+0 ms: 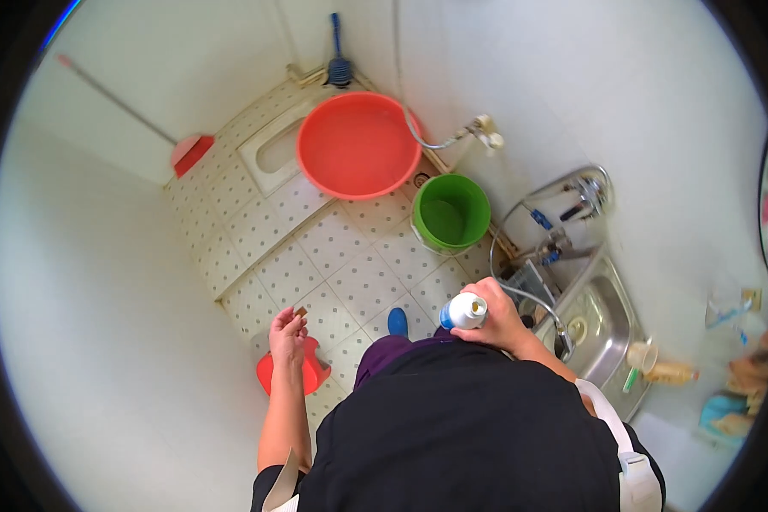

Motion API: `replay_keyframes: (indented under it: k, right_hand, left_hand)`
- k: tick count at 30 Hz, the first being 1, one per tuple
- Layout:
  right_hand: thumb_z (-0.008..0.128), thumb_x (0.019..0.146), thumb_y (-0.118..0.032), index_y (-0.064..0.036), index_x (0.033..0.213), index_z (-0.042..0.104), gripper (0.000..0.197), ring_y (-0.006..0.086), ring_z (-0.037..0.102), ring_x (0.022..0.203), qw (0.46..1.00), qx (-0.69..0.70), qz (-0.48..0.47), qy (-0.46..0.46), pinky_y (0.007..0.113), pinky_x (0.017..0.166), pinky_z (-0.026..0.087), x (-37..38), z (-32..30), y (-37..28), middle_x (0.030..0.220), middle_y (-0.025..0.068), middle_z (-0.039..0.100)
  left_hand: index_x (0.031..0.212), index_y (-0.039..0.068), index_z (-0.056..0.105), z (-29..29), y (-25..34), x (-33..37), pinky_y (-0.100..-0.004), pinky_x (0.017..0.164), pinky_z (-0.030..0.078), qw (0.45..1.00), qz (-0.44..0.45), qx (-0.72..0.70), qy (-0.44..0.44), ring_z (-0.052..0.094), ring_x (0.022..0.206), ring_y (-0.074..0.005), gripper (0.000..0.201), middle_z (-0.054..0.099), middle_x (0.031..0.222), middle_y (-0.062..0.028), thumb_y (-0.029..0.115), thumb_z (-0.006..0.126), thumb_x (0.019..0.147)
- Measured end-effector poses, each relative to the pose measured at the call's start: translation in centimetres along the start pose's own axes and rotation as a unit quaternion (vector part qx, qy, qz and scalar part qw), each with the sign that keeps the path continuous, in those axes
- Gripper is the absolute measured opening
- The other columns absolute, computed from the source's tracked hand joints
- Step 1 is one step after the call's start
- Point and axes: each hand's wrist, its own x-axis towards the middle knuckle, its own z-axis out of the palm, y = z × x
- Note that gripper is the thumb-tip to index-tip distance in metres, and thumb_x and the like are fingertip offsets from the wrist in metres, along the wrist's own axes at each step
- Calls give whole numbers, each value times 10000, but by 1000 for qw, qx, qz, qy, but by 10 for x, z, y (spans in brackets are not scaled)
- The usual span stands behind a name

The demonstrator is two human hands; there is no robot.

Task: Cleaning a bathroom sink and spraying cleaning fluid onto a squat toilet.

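Observation:
My right hand point(501, 317) is wrapped round a white bottle point(464, 312) with a blue label, held in front of my body. Its top faces up and shows a small yellowish-brown spot in the middle. Away to the left, my left hand point(288, 333) pinches a small brown piece point(301, 313) between its fingertips; it is too small to name. Below that hand, partly hidden by my forearm, a red plastic basin or stool point(316, 369) sits on the floor.
A large red basin point(358, 147) lies partly over the squat toilet point(273, 154). Near it stand a green bucket point(450, 212), a red dustpan point(193, 155) and a blue brush point(339, 70). At right are a metal sink point(610, 320), a shower hose point(533, 296) and a raised tap point(587, 192).

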Motion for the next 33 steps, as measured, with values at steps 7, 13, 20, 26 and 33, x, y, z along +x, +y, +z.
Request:
replay_keyframes:
  k: [7,13,20,26,33]
  right_hand:
    - [847,567,-261,-72,1017,583,556,300,574,820,996,-2,-31,-82,377,735,486,108,19,4,922,113,530]
    - [811,602,-339,-54,983,600,520,277,541,876,981,34,-7,-189,367,802,455,219,39,13,934,117,536]
    - [781,619,-414,-26,998,603,571,312,552,960,960,19,-38,-276,396,839,445,362,77,18,986,160,560]
    - [771,615,-441,-26,963,603,567,323,560,923,938,-9,-74,-339,401,806,455,458,113,-11,952,172,567]
    - [780,590,-447,-11,927,600,579,329,569,896,928,-21,-96,-359,409,778,458,555,197,-27,922,188,569]
  left_hand:
    - [1113,53,522,-45,-5,-21,-266,625,485,981,21,-115,154,605,768,-164,282,573,938,-42,-53,550,854]
    - [1105,61,518,-64,-7,-10,-266,588,481,957,38,-180,222,601,749,-158,260,575,941,-43,-41,535,866]
    - [1093,78,529,-56,23,11,-262,593,467,924,70,-218,306,590,744,-140,248,592,932,-40,-14,548,863]
    - [1092,85,530,-36,57,16,-259,599,477,898,93,-232,361,589,736,-134,250,598,923,-45,-18,542,864]
    - [1093,71,521,-67,87,52,-259,582,485,872,67,-268,404,586,707,-135,237,604,893,-54,-18,531,873]
